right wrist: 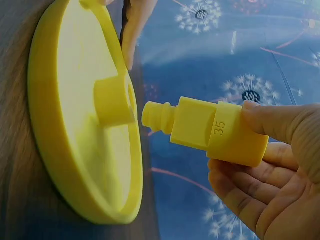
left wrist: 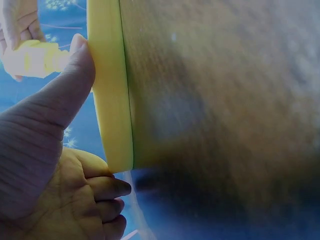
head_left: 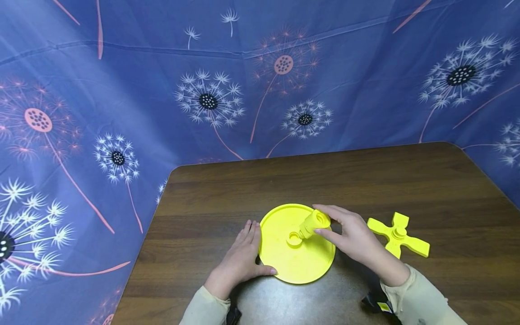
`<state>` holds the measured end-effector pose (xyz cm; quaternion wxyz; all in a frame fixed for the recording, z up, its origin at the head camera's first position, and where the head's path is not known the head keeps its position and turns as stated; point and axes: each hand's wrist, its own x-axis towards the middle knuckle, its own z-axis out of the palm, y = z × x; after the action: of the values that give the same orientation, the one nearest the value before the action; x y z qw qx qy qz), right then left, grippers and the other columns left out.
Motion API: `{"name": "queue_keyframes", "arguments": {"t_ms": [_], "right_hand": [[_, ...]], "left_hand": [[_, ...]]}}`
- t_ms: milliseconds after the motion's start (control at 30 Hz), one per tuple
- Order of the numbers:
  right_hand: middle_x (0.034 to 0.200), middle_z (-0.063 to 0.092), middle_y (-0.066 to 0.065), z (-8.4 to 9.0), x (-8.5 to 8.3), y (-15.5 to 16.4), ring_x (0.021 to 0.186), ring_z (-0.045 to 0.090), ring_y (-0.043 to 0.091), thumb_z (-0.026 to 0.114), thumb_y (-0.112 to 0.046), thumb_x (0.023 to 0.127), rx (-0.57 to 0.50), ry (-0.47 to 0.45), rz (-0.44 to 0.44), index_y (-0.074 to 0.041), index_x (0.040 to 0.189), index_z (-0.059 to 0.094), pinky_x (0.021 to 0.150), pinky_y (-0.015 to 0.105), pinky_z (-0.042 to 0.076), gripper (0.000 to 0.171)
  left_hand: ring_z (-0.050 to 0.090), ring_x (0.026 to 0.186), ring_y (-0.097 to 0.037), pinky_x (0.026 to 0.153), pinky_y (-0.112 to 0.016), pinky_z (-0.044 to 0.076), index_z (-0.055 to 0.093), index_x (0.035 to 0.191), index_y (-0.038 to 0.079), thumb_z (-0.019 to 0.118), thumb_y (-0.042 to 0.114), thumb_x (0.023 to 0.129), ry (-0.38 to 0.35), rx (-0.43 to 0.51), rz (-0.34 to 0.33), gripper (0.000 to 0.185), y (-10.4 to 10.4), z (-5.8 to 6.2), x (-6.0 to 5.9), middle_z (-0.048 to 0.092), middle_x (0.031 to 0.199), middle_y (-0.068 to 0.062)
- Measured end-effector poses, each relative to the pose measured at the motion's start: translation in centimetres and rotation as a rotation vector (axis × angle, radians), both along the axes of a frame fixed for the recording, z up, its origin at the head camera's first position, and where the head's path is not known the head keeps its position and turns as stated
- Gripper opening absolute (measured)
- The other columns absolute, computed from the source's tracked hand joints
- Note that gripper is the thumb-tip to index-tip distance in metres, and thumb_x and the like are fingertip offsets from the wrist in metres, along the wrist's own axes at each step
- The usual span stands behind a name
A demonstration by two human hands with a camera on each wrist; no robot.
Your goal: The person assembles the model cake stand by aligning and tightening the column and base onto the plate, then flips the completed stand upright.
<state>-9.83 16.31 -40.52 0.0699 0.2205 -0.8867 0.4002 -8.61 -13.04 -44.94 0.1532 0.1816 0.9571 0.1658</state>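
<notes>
A round yellow base with a raised rim lies flat on the table. A short hollow socket stands at its middle. My left hand holds the base's left side, thumb over the near rim and fingers along the edge. Between the thumb and fingers of my right hand is a yellow stepped cylindrical piece marked "35". Tilted above the base, it points its narrow ringed end at the socket; in the right wrist view a small gap separates them. The upper end of the piece is hollow.
To the right of my right hand, a yellow four-armed cross piece with a round hub lies on the brown wooden table. Behind the table hangs a blue cloth printed with dandelions.
</notes>
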Motion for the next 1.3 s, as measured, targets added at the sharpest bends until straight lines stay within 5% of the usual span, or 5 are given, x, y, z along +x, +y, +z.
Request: {"name": "queue_keyframes", "arguments": {"t_ms": [267,767,1300], "right_hand": [[0.128,0.063,0.008,0.2,-0.7,-1.9,0.116,0.060,0.026,0.079,-0.020,0.082,0.042,0.007,0.093,-0.006,0.131,0.061,0.093,0.046,0.051,0.054],[0.124,0.065,0.010,0.6,-1.6,-3.9,0.112,0.062,0.028,0.081,-0.021,0.081,0.183,0.041,0.129,-0.007,0.128,0.064,0.091,0.046,0.052,0.052],[0.122,0.066,0.013,0.3,-1.8,-4.8,0.112,0.062,0.032,0.081,-0.023,0.080,0.220,0.008,0.153,-0.004,0.126,0.064,0.093,0.049,0.051,0.052]], "left_hand": [[0.004,0.149,-0.029,0.119,-0.043,0.014,0.014,0.154,-0.003,0.076,0.063,0.071,0.012,0.007,-0.001,0.122,0.0,-0.2,0.0,0.013,0.161,-0.019],[0.005,0.149,-0.031,0.119,-0.046,0.017,0.014,0.154,-0.003,0.076,0.063,0.072,0.010,0.009,-0.006,0.122,0.0,-0.1,-0.1,0.013,0.160,-0.019],[0.006,0.149,-0.031,0.118,-0.047,0.018,0.014,0.154,-0.003,0.077,0.061,0.071,-0.003,0.027,0.002,0.122,-0.2,-0.1,0.0,0.013,0.160,-0.019]]}}
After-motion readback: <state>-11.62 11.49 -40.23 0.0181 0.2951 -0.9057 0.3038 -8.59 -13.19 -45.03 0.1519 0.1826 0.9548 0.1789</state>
